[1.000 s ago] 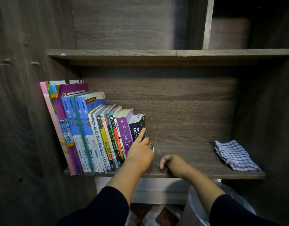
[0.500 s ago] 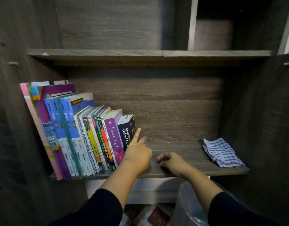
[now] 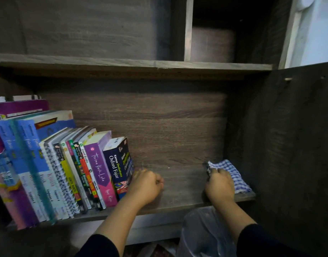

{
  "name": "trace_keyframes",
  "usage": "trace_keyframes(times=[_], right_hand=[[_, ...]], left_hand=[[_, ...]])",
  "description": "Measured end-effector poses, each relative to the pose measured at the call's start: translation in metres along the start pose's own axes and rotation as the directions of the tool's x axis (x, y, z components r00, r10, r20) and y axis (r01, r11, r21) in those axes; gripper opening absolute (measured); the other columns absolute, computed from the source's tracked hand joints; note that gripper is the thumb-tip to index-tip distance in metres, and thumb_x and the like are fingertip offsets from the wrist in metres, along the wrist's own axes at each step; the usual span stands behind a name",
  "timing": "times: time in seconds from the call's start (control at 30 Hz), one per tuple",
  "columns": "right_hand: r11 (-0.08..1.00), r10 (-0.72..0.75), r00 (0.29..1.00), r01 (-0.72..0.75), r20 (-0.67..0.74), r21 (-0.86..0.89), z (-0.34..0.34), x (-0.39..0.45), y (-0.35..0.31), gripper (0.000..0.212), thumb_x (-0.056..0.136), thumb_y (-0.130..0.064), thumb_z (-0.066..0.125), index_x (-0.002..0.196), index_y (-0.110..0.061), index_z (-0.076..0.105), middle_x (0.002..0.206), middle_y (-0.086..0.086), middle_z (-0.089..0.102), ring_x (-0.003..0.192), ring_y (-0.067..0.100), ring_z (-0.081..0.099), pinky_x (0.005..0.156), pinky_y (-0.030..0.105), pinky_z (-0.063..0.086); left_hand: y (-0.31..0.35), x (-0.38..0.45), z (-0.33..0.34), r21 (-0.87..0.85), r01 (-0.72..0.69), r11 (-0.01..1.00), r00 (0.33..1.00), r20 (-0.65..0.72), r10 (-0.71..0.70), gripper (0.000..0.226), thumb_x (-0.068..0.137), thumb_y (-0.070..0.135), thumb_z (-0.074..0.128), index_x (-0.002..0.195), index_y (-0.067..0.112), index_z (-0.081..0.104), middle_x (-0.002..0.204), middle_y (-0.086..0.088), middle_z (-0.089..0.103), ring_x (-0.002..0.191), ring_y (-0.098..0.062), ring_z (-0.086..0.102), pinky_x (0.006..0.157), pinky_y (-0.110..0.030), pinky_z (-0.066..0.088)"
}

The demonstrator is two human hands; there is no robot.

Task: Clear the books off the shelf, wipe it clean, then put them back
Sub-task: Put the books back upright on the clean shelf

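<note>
Since a moment ago, the right hand has been moved from the middle of the shelf across to the far right, where the blue-and-white checked cloth is now gripped at its left edge by curled fingers. The left hand has been drawn back slightly from the books; it is now seen with fingers curled, just beside the dark dictionary at the right end of the row. Whether that book is pinched or only touched cannot be told, as the fingertips are blurred.

From this it is judged that the books are back in place and the cloth is being collected, so the task appears close to finished, though this is inferred only.

The books are stood in a row on the left half of the shelf, all leaning leftward. Tall blue and purple workbooks are placed at the left, spiral-bound notebooks in the middle, then slimmer paperbacks, a purple book and the dictionary. The right half of the shelf is bare wood apart from the cloth. Below the shelf edge, a lined bin is partly seen.
</note>
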State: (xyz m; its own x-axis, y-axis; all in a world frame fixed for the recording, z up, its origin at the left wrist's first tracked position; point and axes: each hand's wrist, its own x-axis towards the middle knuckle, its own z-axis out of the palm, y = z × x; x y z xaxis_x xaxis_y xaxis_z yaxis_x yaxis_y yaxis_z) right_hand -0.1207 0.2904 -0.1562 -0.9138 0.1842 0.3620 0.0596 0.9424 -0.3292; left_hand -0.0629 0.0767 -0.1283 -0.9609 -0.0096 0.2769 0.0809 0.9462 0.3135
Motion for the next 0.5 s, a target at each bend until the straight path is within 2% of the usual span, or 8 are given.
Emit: trace_keyframes(times=[0.1,0.23,0.3,0.4,0.47,0.5], right_hand=[[0.997,0.051,0.997,-0.048,0.053,-0.068,0.002,0.004,0.007,0.039,0.091,-0.017,0.048,0.13,-0.014,0.05,0.133,0.01,0.05,0.125,0.027,0.044,0.104,0.038,0.039],[0.994,0.026,0.999,-0.021,0.043,-0.111,0.004,0.01,0.02,0.033,0.092,-0.013,0.044,0.124,-0.013,0.053,0.128,0.01,0.054,0.12,0.026,0.049,0.098,0.034,0.042],[0.998,0.019,0.999,-0.017,0.043,-0.06,0.004,0.014,0.022,0.03,0.092,-0.011,0.042,0.118,-0.011,0.058,0.122,0.011,0.059,0.115,0.026,0.054,0.094,0.034,0.045],[0.979,0.121,0.99,-0.131,0.071,0.157,-0.004,0.019,0.016,0.028,0.092,-0.021,0.047,0.112,-0.012,0.063,0.113,0.014,0.065,0.106,0.03,0.06,0.089,0.037,0.049],[0.923,0.138,0.983,-0.171,0.118,0.346,-0.016,0.019,0.005,0.026,0.089,-0.027,0.053,0.107,-0.013,0.067,0.103,0.014,0.068,0.096,0.027,0.064,0.084,0.032,0.053],[0.874,0.162,0.974,-0.217,0.161,0.434,-0.021,0.019,0.001,0.023,0.086,-0.026,0.058,0.1,-0.011,0.069,0.09,0.012,0.071,0.083,0.022,0.068,0.075,0.028,0.056]], left_hand=[[0.012,0.004,0.013,-0.16,0.056,0.985,0.997,0.058,-0.047,0.022,0.089,0.026,0.059,0.106,0.023,0.073,0.111,0.002,0.071,0.106,-0.013,0.063,0.095,-0.024,0.048],[0.028,0.012,0.033,-0.4,0.126,0.908,0.987,0.145,-0.073,0.021,0.092,0.017,0.058,0.108,0.015,0.071,0.107,-0.001,0.071,0.093,-0.008,0.061,0.081,-0.017,0.044],[0.036,0.015,0.041,-0.488,0.141,0.861,0.986,0.144,-0.08,0.02,0.09,0.011,0.06,0.107,0.011,0.071,0.102,-0.005,0.071,0.088,-0.008,0.059,0.076,-0.017,0.044],[0.048,0.013,0.049,-0.64,0.203,0.741,0.976,0.191,-0.103,0.025,0.086,0.001,0.063,0.111,0.002,0.068,0.095,-0.006,0.066,0.086,-0.012,0.059,0.068,-0.018,0.045],[0.058,0.009,0.051,-0.757,0.271,0.595,0.958,0.273,-0.088,0.041,0.082,-0.007,0.065,0.122,-0.001,0.06,0.108,-0.012,0.064,0.092,-0.015,0.059,0.071,-0.018,0.048],[0.065,0.006,0.051,-0.809,0.29,0.511,0.95,0.31,-0.049,0.054,0.08,-0.011,0.066,0.131,0.001,0.052,0.121,-0.016,0.061,0.1,-0.015,0.059,0.076,-0.018,0.049]])
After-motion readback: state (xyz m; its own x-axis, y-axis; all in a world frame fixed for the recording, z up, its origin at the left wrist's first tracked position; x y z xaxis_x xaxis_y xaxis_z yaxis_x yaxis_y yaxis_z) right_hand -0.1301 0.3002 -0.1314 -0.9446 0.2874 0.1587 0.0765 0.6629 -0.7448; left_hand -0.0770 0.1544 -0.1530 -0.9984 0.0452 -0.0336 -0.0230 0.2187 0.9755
